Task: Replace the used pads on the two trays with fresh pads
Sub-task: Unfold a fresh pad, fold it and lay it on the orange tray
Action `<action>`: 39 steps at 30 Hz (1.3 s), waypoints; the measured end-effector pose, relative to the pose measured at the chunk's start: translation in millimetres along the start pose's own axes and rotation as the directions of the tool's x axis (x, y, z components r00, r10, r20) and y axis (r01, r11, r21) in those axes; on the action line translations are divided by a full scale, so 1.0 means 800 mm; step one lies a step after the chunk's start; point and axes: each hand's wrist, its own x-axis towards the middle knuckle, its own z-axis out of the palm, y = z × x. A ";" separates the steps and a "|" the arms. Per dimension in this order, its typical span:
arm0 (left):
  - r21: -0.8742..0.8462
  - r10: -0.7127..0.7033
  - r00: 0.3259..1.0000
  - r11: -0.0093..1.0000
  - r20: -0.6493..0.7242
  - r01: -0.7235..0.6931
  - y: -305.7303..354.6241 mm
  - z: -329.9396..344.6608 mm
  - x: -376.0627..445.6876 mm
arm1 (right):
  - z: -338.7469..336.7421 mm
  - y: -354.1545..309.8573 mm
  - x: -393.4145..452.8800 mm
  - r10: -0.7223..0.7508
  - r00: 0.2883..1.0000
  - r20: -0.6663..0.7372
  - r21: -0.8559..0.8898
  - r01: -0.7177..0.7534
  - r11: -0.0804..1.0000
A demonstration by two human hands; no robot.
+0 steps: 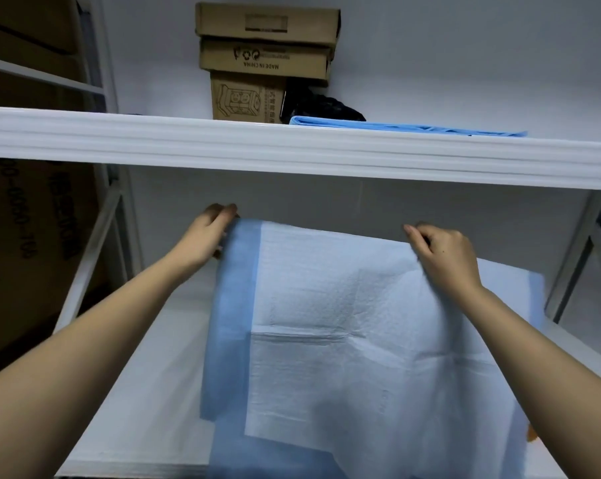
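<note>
A white quilted pad with blue borders is spread over the lower shelf surface, its far edge lifted. My left hand pinches the pad's far left corner by the blue border. My right hand grips the far edge toward the right. Another pad's blue edge shows underneath at the right. A folded stack of blue pads lies on the upper shelf at right. I cannot tell whether a tray is under the pad.
The white upper shelf rail crosses the view above my hands. Three stacked cardboard boxes and a black bag sit on that shelf. Large cartons stand on racking at the left. A white upright stands at right.
</note>
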 end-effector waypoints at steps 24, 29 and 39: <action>-0.328 0.006 0.999 0.945 -0.031 -0.016 -0.029 0.016 -0.015 | -0.006 0.013 -0.008 -0.111 0.979 -0.170 -0.102 0.095 0.990; -0.310 0.013 0.998 0.950 -0.069 -0.034 -0.035 0.015 -0.016 | -0.006 0.012 -0.009 -0.112 0.977 -0.184 -0.100 0.094 0.991; -0.372 -0.047 0.999 0.927 0.007 0.046 -0.042 0.016 -0.018 | -0.005 0.010 -0.009 -0.128 0.971 -0.201 -0.108 0.108 0.988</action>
